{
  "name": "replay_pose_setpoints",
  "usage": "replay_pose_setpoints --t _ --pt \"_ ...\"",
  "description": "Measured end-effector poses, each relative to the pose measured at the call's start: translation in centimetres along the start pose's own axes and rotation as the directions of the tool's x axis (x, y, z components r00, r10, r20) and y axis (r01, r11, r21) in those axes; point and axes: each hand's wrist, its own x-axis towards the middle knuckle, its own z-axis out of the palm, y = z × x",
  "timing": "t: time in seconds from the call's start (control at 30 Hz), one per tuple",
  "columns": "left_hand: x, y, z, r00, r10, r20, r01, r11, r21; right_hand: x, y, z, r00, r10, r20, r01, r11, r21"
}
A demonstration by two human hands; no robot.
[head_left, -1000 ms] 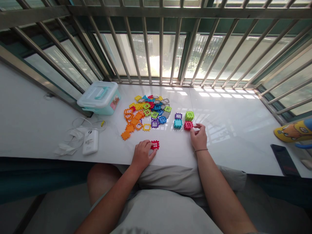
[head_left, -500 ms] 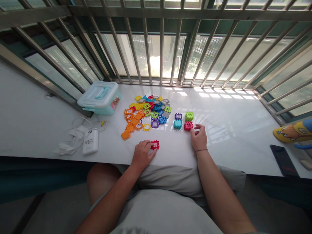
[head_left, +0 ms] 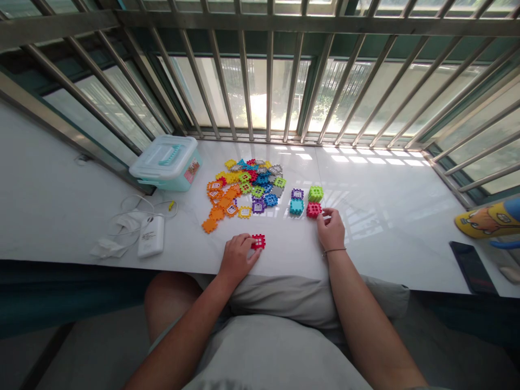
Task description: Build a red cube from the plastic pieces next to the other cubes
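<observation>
My left hand (head_left: 236, 254) rests near the table's front edge, its thumb and fingers closed on the left side of a red window-shaped interlocking tile (head_left: 259, 241). My right hand (head_left: 331, 229) is beside the red stack of tiles (head_left: 314, 210), fingers bent and apart, with nothing visible in them. Its fingertips come close to that stack; contact is unclear. Behind the red stack stands a light-green one (head_left: 316, 194). To their left are a turquoise stack (head_left: 296, 207) and a purple window tile stack (head_left: 298, 193).
A loose pile of coloured tiles (head_left: 221, 208) spreads across the white table's middle. A lidded turquoise box (head_left: 166, 162), a white power bank (head_left: 150, 236) and cables lie left. A phone (head_left: 473, 266) and a yellow bottle (head_left: 487, 219) lie far right. Metal bars (head_left: 269, 81) line the back.
My right hand's fingers have shifted very slightly beside the red stack. My left hand and the red tile have stayed in place.
</observation>
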Motion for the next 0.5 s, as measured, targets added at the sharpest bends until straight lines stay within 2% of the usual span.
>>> replay_pose_setpoints --t 0.33,0.5 --pt "-0.12 -0.12 0.06 1.0 -0.004 -0.005 0.004 1.0 -0.018 0.03 0.22 0.07 1.0 -0.001 -0.011 0.001 1.0 0.003" --pt "-0.41 -0.44 0.18 0.998 0.016 -0.058 -0.022 0.995 -0.096 -0.06 0.5 0.18 0.999 0.002 -0.048 -0.001 1.0 0.013"
